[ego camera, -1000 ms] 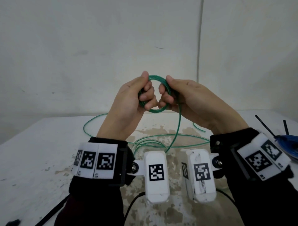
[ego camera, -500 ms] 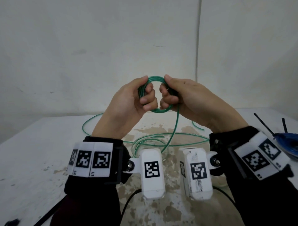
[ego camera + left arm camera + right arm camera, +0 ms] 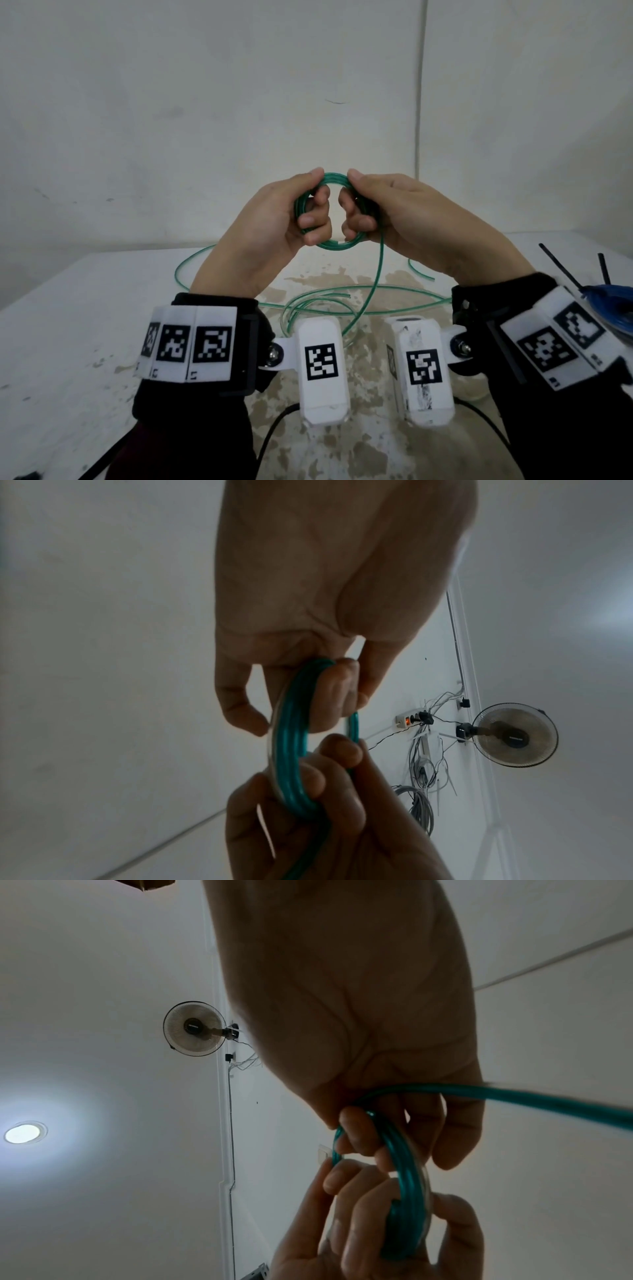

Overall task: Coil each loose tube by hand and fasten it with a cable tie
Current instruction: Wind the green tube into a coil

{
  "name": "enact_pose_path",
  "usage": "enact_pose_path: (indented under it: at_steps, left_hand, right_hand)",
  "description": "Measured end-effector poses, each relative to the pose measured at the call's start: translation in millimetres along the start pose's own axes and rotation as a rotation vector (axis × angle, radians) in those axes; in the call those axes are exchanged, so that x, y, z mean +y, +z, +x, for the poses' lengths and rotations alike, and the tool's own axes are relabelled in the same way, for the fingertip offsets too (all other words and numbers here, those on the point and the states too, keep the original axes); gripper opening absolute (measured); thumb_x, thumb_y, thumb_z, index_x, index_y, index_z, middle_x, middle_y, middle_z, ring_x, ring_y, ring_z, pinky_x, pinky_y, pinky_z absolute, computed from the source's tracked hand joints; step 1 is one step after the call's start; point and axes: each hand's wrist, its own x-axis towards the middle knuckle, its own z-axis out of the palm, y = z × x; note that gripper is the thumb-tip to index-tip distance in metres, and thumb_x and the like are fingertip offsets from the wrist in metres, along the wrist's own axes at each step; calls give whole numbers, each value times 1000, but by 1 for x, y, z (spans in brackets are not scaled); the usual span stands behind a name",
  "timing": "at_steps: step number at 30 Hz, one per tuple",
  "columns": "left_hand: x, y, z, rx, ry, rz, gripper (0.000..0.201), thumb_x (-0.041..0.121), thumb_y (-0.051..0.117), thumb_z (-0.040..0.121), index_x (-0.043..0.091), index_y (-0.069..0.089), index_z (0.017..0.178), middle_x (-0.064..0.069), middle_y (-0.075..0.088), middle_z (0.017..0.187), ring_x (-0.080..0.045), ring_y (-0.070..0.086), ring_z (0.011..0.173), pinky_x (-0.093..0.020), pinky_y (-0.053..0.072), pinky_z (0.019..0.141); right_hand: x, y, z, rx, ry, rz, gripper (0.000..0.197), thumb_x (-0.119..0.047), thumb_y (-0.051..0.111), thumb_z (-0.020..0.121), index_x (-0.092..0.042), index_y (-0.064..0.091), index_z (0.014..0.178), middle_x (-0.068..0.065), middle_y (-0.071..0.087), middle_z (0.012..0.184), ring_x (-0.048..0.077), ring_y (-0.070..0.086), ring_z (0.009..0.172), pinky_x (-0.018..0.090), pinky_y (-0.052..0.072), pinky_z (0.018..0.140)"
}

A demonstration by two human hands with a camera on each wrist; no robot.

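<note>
A small coil of green tube (image 3: pixel 337 245) is held upright above the table, between both hands. My left hand (image 3: pixel 274 219) grips its left side with thumb on top and fingers curled through the ring (image 3: pixel 291 750). My right hand (image 3: pixel 404 212) grips the right side the same way (image 3: pixel 407 1177). From the right hand the loose tail of the tube (image 3: pixel 378 270) hangs down and runs into slack loops on the table (image 3: pixel 308 303); in the right wrist view the tail (image 3: pixel 548 1100) leaves to the right. Two black cable ties (image 3: pixel 558 263) stick up at the right edge.
The white, stained table (image 3: pixel 85 325) ends against a plain wall. A blue object (image 3: pixel 613 303) lies at the far right beside the ties. Black cables (image 3: pixel 274 431) run along the near edge under my wrists. A wall fan (image 3: pixel 514 734) shows in the wrist views.
Both hands have kept hold of the coil at the same height. The fingers have shifted slightly round the ring, and the hanging tail has swung a little.
</note>
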Motion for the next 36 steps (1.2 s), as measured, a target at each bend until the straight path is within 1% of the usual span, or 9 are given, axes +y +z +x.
enact_pose_path:
  at_steps: [3,5,9,13,21,24,29,33,36]
  left_hand:
    - [0,1,0,-27,-19,54,38,25,36,100,10,42,66,4,32,47,-14,32,43,-22,33,51]
    - [-2,2,0,-15,28,88,37,24,35,102,9,43,69,6,35,48,-11,28,43,-21,27,51]
    - [-2,4,2,79,133,-9,37,23,35,102,9,43,70,7,27,50,-8,21,44,-20,18,49]
    - [0,1,3,54,74,-57,38,21,37,100,10,44,64,2,23,51,-11,24,42,-21,20,47]
    - [0,-8,1,6,32,-41,41,25,41,99,11,49,62,-2,32,61,-10,28,43,-19,27,45]
    - [-1,-6,-2,2,97,77,37,23,39,101,9,47,68,1,44,62,-8,24,44,-23,17,51]
    - [-1,-3,0,119,211,-13,36,24,36,102,9,44,70,6,24,51,-8,20,44,-19,18,46]
    - [-1,-5,0,-19,80,20,38,28,37,100,9,45,68,4,26,48,-10,25,41,-20,23,48]
    - [-3,0,-1,15,163,71,38,25,35,102,9,44,69,-1,19,56,-9,19,44,-15,23,47]
  right_hand:
    - [1,3,0,19,-7,-48,40,-31,34,103,-13,47,69,-9,30,48,13,39,52,24,36,63]
    - [2,6,1,41,-9,-55,40,-30,34,103,-12,47,70,-9,30,48,13,37,50,27,33,63]
    - [-2,6,2,72,-2,111,38,-25,32,104,-8,54,77,-3,39,51,14,47,55,21,46,60]
    - [-3,2,-1,51,-22,100,38,-26,33,103,-11,53,76,-3,34,54,13,46,57,19,46,64]
    - [0,9,0,65,-23,13,37,-27,35,103,-13,53,73,-7,32,51,11,43,54,18,40,59]
    - [2,12,1,68,-37,-5,37,-27,39,101,-13,56,73,-7,33,50,10,42,51,20,37,59]
    - [0,9,2,57,-40,157,40,-25,34,102,-9,61,78,0,57,58,12,59,65,22,53,69]
    - [1,8,2,52,-37,150,38,-26,35,102,-12,51,71,-6,36,49,13,48,57,22,45,70]
    - [3,12,4,74,-43,162,38,-26,34,103,-10,53,75,-5,37,50,14,47,56,27,40,73]
